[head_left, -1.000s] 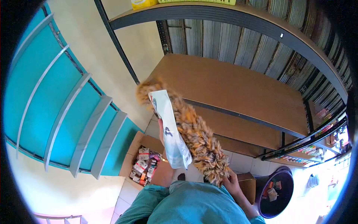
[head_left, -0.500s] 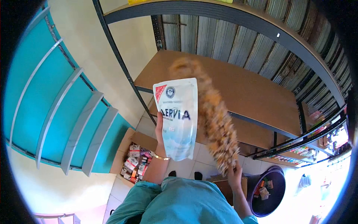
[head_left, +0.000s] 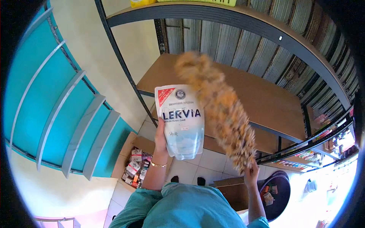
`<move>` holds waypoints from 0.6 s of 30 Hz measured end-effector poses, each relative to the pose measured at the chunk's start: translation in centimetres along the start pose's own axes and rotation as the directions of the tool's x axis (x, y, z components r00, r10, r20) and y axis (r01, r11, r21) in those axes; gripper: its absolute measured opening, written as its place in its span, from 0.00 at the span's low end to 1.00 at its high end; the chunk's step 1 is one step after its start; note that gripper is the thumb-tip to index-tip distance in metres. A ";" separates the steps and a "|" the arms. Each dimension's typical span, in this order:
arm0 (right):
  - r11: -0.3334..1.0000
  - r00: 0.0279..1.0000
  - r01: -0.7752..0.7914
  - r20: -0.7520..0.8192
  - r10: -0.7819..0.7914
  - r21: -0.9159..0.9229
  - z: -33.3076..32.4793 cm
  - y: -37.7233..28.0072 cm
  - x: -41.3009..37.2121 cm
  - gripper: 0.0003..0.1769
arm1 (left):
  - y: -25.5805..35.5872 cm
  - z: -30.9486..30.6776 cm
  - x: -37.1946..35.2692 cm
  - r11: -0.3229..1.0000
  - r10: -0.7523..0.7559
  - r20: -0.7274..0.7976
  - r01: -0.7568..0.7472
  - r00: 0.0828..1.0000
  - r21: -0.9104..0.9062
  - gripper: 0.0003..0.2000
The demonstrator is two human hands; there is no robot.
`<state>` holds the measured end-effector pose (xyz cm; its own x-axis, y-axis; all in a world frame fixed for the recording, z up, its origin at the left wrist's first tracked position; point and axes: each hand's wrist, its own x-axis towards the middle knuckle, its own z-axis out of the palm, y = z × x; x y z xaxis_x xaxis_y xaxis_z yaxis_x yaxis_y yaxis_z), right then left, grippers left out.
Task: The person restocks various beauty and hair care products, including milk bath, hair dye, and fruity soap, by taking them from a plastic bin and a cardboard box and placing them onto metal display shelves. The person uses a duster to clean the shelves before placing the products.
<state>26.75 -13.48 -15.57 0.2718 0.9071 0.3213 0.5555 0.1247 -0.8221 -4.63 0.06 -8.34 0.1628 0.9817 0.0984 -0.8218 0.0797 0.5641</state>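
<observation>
A white and pale blue Lervia pouch [head_left: 183,133] is upright in front of the shelf, front label facing me. My left hand [head_left: 161,138] grips its left edge, the thumb on the front and the other fingers hidden behind. A fluffy brown and orange duster [head_left: 228,114] slants from upper left to lower right, its tip blurred. At its lower end my right hand [head_left: 251,174] is closed round the duster. The duster's upper part overlaps the pouch's top right edge; whether they touch I cannot tell.
Behind stands a rack with a brown shelf [head_left: 266,102]. An open carton [head_left: 146,146] of small packages is at lower left, a dark bin [head_left: 279,205] at lower right beside another carton [head_left: 232,195]. Grey shelves [head_left: 72,133] line the turquoise wall at left.
My right hand has moved right and slightly up with the duster. The pouch has turned to show more of its front, and the duster now overlaps its top right edge.
</observation>
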 end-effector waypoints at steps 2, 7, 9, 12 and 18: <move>0.956 0.982 -0.133 -0.099 0.163 0.261 1.0 -1.4 0.1 0.06 | -0.1 0.1 0.1 1.000 0.010 -0.053 -0.009 0.999 0.016 0.24; 0.885 0.887 0.417 0.305 -0.347 -0.206 -0.1 -0.7 -2.2 0.09 | -2.4 -6.8 -0.5 0.997 0.062 -0.004 -0.062 0.998 -0.055 0.21; 0.963 0.931 0.238 0.310 -0.190 -0.125 0.4 -0.1 -2.0 0.10 | -4.8 -12.9 0.5 0.992 -0.047 0.059 0.054 0.997 -0.118 0.21; 0.992 0.983 -0.084 0.156 0.098 -0.088 0.6 -1.2 -0.1 0.09 | -0.4 -1.5 -0.8 0.995 -0.085 -0.018 0.084 0.996 -0.059 0.25; 0.933 0.987 -0.157 0.084 0.137 0.322 4.0 3.2 0.2 0.09 | -1.6 0.4 -0.4 0.973 0.060 0.013 -0.056 0.998 -0.226 0.27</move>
<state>25.43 -11.28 -20.03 0.2779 0.9463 0.1651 0.2225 0.1038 -0.9694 -3.21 -0.52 -8.94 0.1200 0.9825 0.1425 -0.9317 0.0619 0.3579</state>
